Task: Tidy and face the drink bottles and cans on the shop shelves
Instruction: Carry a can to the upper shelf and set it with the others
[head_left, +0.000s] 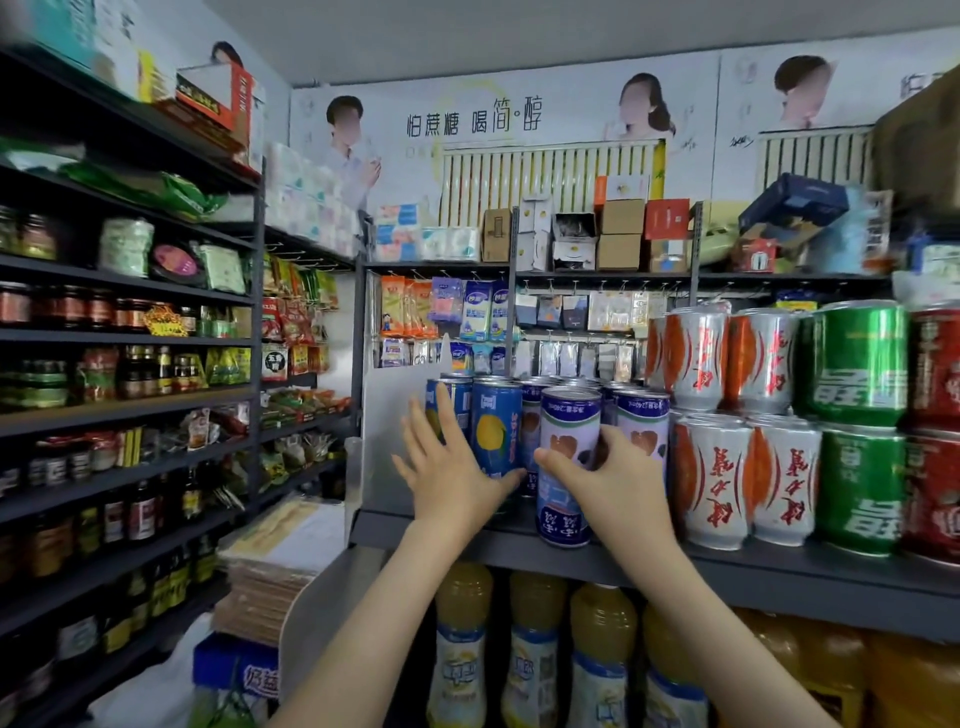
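Head cam: both hands are up at the grey shelf (727, 566) holding the slim drink cans.

Right hand (608, 483) grips the lavender can (569, 421). The thumb wraps the left side and the fingers curl round the right side, at about mid-height. That can stands upright at the front lip of the shelf, forward of the others in its group. Can't tell whether its base sits on the shelf or is just off it.

Left hand (452, 467) has its fingers straight and spread, holding nothing. The fingers lie flat against the leftmost blue cans and the thumb reaches toward the base of the blue can (496, 431) with the yellow fruit print. That blue can is just left of the lavender can and set slightly further back.

A second lavender can (641, 421) stands just right of the gripped one, behind the right hand's fingers. More can tops of the same size show behind these.

To the right on the same shelf, the silver-and-orange cans (717, 478) are stacked two high, then the green cans (857, 364), then the red cans (935, 374) at the frame edge.

A metal divider panel (384, 441) closes off the left end of the shelf, just beside the left hand.

On the shelf below, the juice bottles (462, 623) stand in a row under the forearms.
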